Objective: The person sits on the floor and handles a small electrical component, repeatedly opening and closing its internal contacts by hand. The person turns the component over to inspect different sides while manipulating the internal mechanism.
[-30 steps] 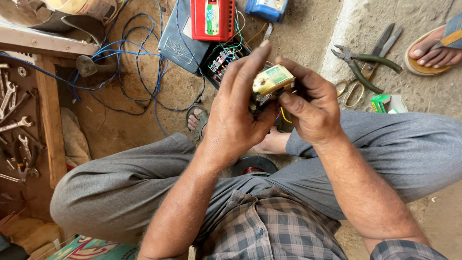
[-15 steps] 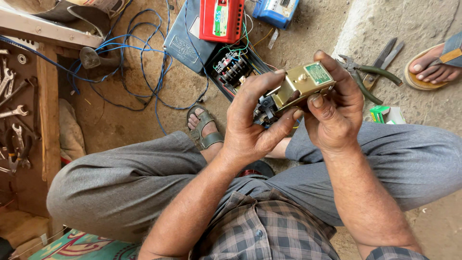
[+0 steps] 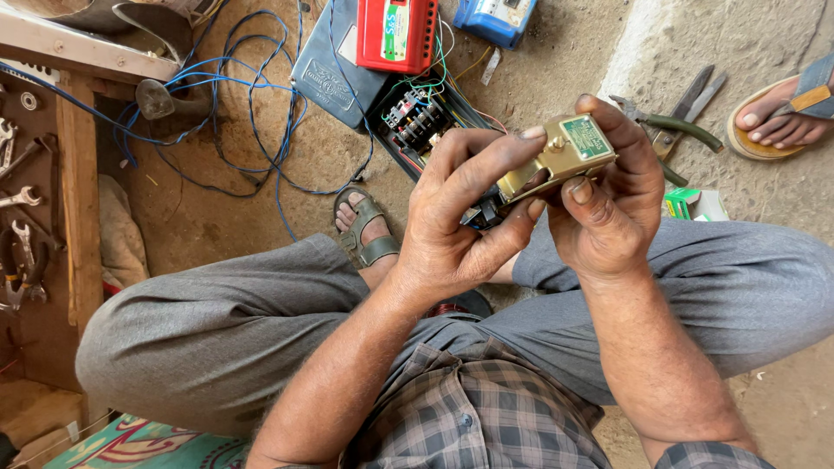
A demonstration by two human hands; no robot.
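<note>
A small gold-coloured electrical unit (image 3: 556, 161) with a green label on top and dark parts underneath is held up over my lap. My left hand (image 3: 460, 217) wraps its near left side, fingers curled over the top. My right hand (image 3: 604, 204) grips its right end, thumb on the front face. On the ground beyond it lie an open black box (image 3: 417, 117) of wired terminals and a red box (image 3: 397, 33).
Blue wires (image 3: 252, 113) loop over the dirt floor at the left. A wooden tray (image 3: 35, 191) with spanners and pliers stands at far left. Green-handled pliers (image 3: 669, 126) and a small green box (image 3: 691, 204) lie on the right. Another person's sandalled foot (image 3: 786, 113) is at the right edge.
Both hands have lifted the gold unit up and to the right and turned it, so its green label faces up. The view has shifted slightly.
</note>
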